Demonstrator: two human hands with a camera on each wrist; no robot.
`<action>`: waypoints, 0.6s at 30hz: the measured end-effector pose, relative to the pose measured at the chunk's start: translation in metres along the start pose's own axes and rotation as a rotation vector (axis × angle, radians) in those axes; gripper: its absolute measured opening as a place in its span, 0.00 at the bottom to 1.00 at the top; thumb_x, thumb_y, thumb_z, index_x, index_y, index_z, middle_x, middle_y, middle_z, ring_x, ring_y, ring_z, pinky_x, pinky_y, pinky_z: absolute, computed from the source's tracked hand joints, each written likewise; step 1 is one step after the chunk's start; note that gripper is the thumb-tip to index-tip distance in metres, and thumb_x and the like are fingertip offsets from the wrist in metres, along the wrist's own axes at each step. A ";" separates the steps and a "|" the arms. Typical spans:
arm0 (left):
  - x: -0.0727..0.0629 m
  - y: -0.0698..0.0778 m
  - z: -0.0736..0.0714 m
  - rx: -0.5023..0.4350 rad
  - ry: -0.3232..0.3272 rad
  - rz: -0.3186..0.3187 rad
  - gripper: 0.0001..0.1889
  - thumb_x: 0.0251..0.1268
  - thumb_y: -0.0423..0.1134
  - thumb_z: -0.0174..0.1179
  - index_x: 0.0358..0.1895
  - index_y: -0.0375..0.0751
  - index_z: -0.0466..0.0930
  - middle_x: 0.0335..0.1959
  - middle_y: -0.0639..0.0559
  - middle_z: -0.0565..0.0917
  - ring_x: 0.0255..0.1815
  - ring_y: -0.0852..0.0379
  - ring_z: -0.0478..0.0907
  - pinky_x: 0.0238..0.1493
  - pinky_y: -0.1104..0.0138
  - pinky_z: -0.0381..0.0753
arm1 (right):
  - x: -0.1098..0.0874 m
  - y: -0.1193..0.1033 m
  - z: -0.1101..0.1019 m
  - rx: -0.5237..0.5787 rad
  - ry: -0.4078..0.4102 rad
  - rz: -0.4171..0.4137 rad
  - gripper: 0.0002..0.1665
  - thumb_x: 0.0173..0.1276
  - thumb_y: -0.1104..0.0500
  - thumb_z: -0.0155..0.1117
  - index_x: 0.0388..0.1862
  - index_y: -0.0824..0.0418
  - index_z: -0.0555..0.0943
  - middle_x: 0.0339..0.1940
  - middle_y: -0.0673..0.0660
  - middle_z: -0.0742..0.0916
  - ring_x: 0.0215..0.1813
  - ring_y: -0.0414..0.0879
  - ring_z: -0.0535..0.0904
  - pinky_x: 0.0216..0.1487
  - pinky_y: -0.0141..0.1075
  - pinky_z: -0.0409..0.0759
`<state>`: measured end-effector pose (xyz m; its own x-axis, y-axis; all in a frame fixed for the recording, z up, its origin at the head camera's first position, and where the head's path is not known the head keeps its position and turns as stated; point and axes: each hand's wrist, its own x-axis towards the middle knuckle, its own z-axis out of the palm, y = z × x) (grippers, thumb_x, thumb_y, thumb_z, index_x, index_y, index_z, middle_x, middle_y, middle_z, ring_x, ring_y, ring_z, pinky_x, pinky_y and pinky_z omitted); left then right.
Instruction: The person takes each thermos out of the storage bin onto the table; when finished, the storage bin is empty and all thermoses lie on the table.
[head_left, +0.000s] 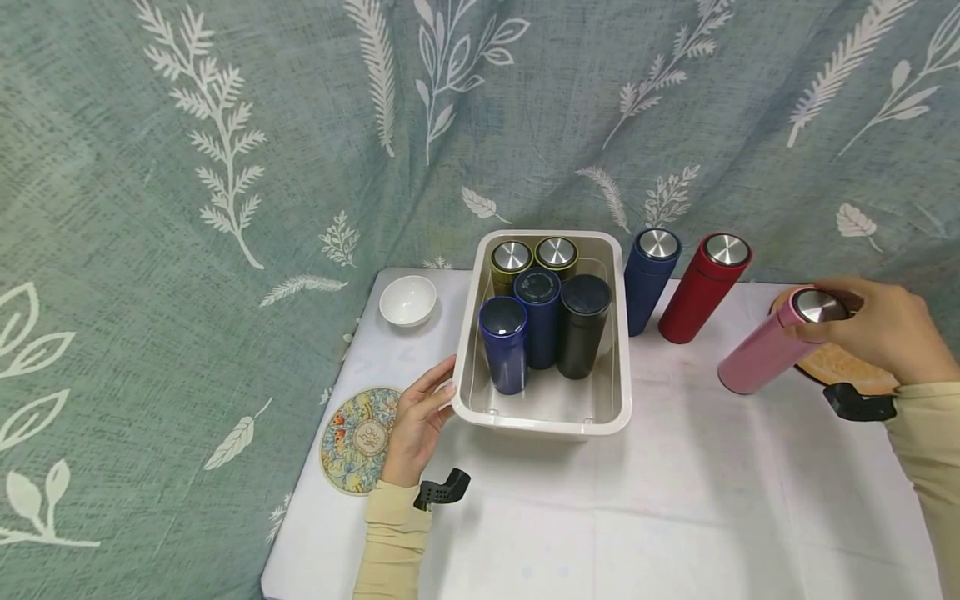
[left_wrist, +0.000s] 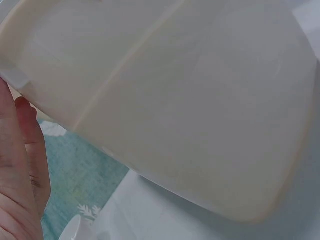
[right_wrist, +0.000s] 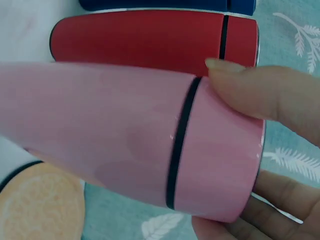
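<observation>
At the right, my right hand (head_left: 873, 321) grips a pink thermos bottle (head_left: 761, 354) around its silver-topped cap. In the right wrist view, the thumb lies on one side of the pink cap and the other fingers on the opposite side. My left hand (head_left: 420, 417) touches the outer left side of a white plastic bin (head_left: 543, 427), its fingers against the wall near the rim. Inside that bin stand two olive-green bottles (head_left: 557, 252), two blue bottles (head_left: 506, 358) and a black bottle (head_left: 583, 333).
Behind the pink bottle, a red bottle (head_left: 701, 292) and a dark blue bottle (head_left: 651, 283) stand right of the bin. An orange round mat (head_left: 847, 367) lies beneath the right hand. To the left are a white bowl (head_left: 408, 302) and a patterned round mat (head_left: 356, 442).
</observation>
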<state>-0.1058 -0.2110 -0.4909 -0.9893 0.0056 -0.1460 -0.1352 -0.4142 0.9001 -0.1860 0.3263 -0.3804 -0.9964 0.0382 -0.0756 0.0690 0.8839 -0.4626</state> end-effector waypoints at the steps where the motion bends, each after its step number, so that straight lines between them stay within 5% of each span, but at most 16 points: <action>1: 0.000 0.000 0.000 0.001 0.001 0.000 0.28 0.69 0.25 0.54 0.72 0.26 0.64 0.56 0.56 0.83 0.51 0.63 0.84 0.45 0.73 0.85 | 0.001 0.000 0.000 0.003 0.005 0.012 0.48 0.61 0.41 0.73 0.70 0.70 0.71 0.58 0.81 0.79 0.57 0.73 0.73 0.53 0.68 0.69; 10: 0.001 0.000 0.000 0.020 -0.009 0.006 0.28 0.70 0.25 0.54 0.73 0.26 0.63 0.57 0.56 0.83 0.51 0.63 0.84 0.45 0.73 0.85 | 0.022 -0.005 0.003 0.057 0.073 0.107 0.49 0.63 0.43 0.71 0.73 0.72 0.67 0.57 0.81 0.79 0.55 0.70 0.74 0.43 0.62 0.76; 18: 0.001 0.001 0.001 0.022 -0.015 0.027 0.27 0.70 0.26 0.54 0.72 0.27 0.65 0.57 0.56 0.83 0.51 0.63 0.84 0.44 0.74 0.84 | 0.043 -0.005 0.010 0.120 0.171 0.101 0.45 0.64 0.45 0.70 0.72 0.69 0.69 0.56 0.79 0.81 0.59 0.67 0.71 0.72 0.67 0.57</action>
<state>-0.1065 -0.2104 -0.4899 -0.9933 0.0086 -0.1152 -0.1093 -0.3945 0.9124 -0.2287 0.3189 -0.3904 -0.9774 0.2106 0.0190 0.1637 0.8102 -0.5628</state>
